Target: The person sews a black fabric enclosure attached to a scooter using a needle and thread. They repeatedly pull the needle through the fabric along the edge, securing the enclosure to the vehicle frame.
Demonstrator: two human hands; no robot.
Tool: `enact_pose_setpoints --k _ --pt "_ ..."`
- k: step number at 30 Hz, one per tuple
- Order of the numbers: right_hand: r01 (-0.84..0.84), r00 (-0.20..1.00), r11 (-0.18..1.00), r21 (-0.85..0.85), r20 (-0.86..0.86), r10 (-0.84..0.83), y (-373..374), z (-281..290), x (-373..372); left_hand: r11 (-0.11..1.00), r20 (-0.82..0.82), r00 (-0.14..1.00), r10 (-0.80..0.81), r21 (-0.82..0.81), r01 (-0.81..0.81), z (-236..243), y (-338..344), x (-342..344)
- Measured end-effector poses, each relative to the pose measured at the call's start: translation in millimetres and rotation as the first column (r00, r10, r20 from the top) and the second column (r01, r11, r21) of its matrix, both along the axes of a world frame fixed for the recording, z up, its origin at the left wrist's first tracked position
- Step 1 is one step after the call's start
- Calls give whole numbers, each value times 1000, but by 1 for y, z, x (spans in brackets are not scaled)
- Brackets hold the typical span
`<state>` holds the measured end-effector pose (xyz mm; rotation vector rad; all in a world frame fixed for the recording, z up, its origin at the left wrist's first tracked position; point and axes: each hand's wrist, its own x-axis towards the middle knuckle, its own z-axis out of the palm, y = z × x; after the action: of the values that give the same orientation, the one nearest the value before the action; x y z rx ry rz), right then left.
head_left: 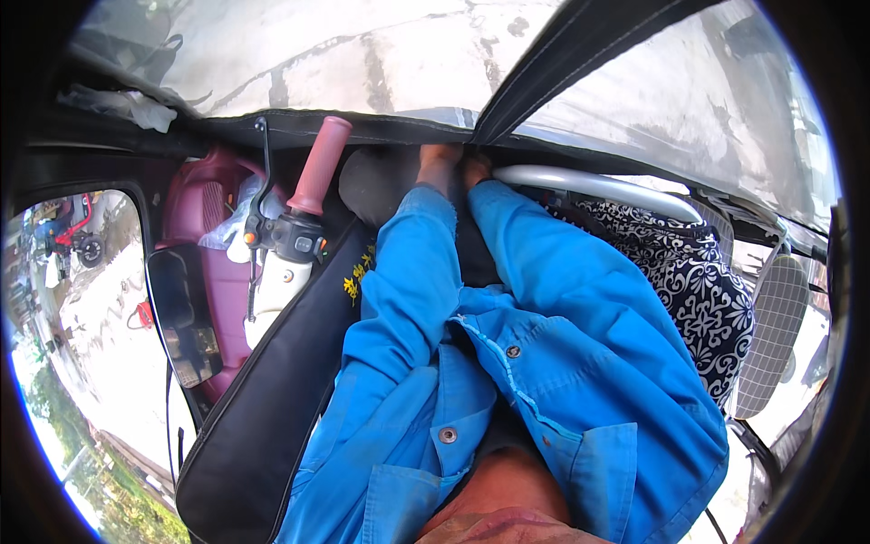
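Observation:
Both my arms, in blue sleeves, reach forward to the black lower edge (399, 124) of a large clear plastic sheet (353, 68). My left hand (439, 157) is at this edge, its fingers hidden under or behind the black trim. Close beside it on the right, my right hand (477, 167) sits in shadow where a black strap (553, 63) meets the trim. Its fingers cannot be made out either. Whether either hand holds the trim is not visible.
A pink handlebar grip (322, 168) with a brake lever (263, 181) and switches stands at the left. Nearby are a dark mirror (184, 313) and a long black padded cover (263, 399). At the right are a silver bar (603, 188), black-and-white patterned cloth (702, 299) and a checked pad (773, 335).

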<state>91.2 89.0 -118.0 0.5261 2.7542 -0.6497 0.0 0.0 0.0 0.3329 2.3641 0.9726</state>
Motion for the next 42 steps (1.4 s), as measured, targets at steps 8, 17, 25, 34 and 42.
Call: enact_pose_setpoints --k 8,17,25,34,42 --pt "-78 992 983 -164 -112 60 1 -8 8 976 -21 977 214 47 -213 3 0 11" --pt "58 995 981 -183 -69 -72 -13 31 4 975 -40 994 99 -198 -105 6 -1 17" --pt "120 989 974 -191 -64 -134 -13 36 1 967 -28 998 57 -248 -62 6 -14 17" --pt "156 984 965 -210 -55 -171 -11 40 0 965 0 999 36 -260 -35 -2 -26 21" --pt "206 976 956 -210 -22 -215 -10 50 -4 967 13 1000 27 -253 -23 -2 -28 19"
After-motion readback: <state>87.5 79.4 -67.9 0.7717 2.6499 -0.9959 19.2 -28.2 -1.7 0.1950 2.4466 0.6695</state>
